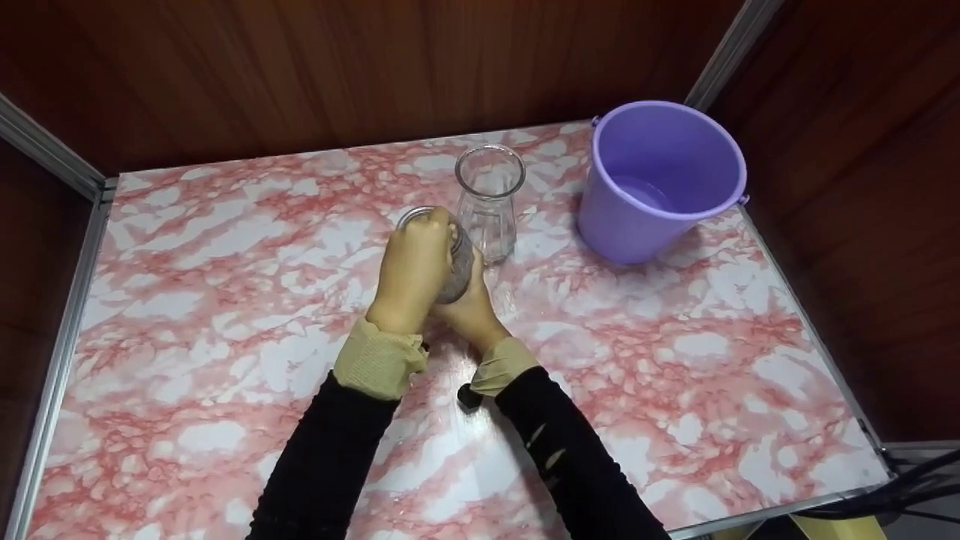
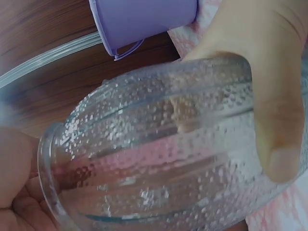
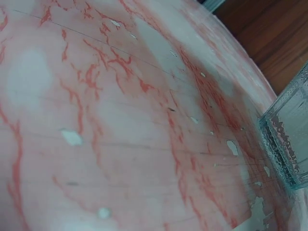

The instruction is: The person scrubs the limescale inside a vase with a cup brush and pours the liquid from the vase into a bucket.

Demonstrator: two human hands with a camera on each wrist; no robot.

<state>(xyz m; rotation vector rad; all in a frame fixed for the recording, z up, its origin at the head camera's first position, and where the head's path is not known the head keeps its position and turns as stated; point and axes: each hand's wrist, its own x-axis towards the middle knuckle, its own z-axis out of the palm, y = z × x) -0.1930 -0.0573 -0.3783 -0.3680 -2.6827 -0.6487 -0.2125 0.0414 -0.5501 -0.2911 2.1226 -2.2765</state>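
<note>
A clear glass jar with a bumpy, ribbed surface (image 2: 159, 144) is held tilted between both hands, its mouth toward my left hand. My left hand (image 1: 416, 270) has its fingers curled at the jar's rim; in the left wrist view they show beside the mouth. How far they reach inside is hidden. My right hand (image 1: 472, 307) grips the jar's body from the right and below, with its thumb (image 2: 279, 139) across the glass. Just beyond the hands stands an upright clear glass vase (image 1: 491, 214) with a flared rim. A glass base (image 3: 284, 149) shows at the right wrist view's edge.
A purple bucket (image 1: 611, 232) stands at the back right of the red-and-white marbled table (image 1: 225, 315). Dark wood panels (image 1: 337, 67) rise behind the table and at both sides. Black cables (image 1: 900, 487) lie by the front right corner.
</note>
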